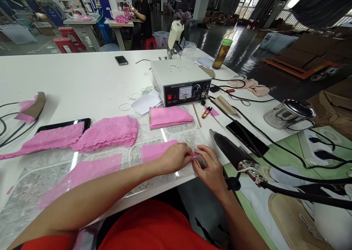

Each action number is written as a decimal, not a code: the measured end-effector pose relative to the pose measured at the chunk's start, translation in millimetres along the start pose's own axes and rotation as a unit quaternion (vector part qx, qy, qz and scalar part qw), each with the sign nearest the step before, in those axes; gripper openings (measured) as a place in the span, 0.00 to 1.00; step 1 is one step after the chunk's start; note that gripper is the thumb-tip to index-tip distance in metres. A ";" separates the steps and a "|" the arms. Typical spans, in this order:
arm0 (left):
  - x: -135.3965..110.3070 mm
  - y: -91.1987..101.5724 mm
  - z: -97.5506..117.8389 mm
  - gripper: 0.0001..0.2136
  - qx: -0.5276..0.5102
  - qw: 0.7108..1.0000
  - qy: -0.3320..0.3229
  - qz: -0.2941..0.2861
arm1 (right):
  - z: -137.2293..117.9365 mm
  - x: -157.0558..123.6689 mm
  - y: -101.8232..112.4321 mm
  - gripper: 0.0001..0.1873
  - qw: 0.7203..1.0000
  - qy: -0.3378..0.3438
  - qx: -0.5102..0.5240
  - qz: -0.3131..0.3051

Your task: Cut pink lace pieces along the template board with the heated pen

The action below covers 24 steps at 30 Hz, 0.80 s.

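My left hand [176, 156] rests on a pink fabric piece [154, 150] on the white table [82, 81], fingers pinched at its right end. My right hand [210, 169] meets it there, fingertips pinched on the same small pink edge [194, 155]. A stack of pink lace [108, 132] lies to the left, a folded pink pile [169, 116] just behind. A black handheld tool [233, 153] with a cable lies right of my right hand.
A white control box [181, 83] with a meter stands behind the fabric. Small snips [206, 112], a pencil [196, 115], two phones [246, 136] [121, 60], a bottle [222, 54] and a steel pot [288, 114] are around. A seated person [141, 11] works at a far sewing machine.
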<state>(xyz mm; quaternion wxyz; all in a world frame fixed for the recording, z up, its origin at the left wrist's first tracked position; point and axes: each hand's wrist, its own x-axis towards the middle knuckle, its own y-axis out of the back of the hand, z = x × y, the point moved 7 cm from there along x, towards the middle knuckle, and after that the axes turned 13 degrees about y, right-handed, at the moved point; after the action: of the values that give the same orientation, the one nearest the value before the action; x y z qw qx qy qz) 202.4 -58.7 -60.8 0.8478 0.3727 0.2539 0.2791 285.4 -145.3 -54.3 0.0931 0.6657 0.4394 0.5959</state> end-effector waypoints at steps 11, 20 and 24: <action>2.6 1.9 -6.0 0.08 -0.082 0.997 -0.003 -0.003 | 3.1 -3.8 -1.6 0.09 1.000 -0.014 -0.003 0.015; 4.1 5.1 -4.2 0.11 -0.111 0.994 -0.014 -0.014 | 4.6 -2.5 -0.5 0.07 0.999 -0.028 0.005 0.028; 4.0 7.6 -3.9 0.11 -0.128 0.992 0.003 -0.016 | 4.2 -2.6 1.0 0.07 0.999 -0.034 0.009 0.022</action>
<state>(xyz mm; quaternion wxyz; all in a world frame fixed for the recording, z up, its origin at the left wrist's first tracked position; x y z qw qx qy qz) 200.7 -49.8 -58.2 0.8920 0.2562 0.2245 0.2973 289.8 -146.1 -56.6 0.0890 0.6961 0.4260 0.5710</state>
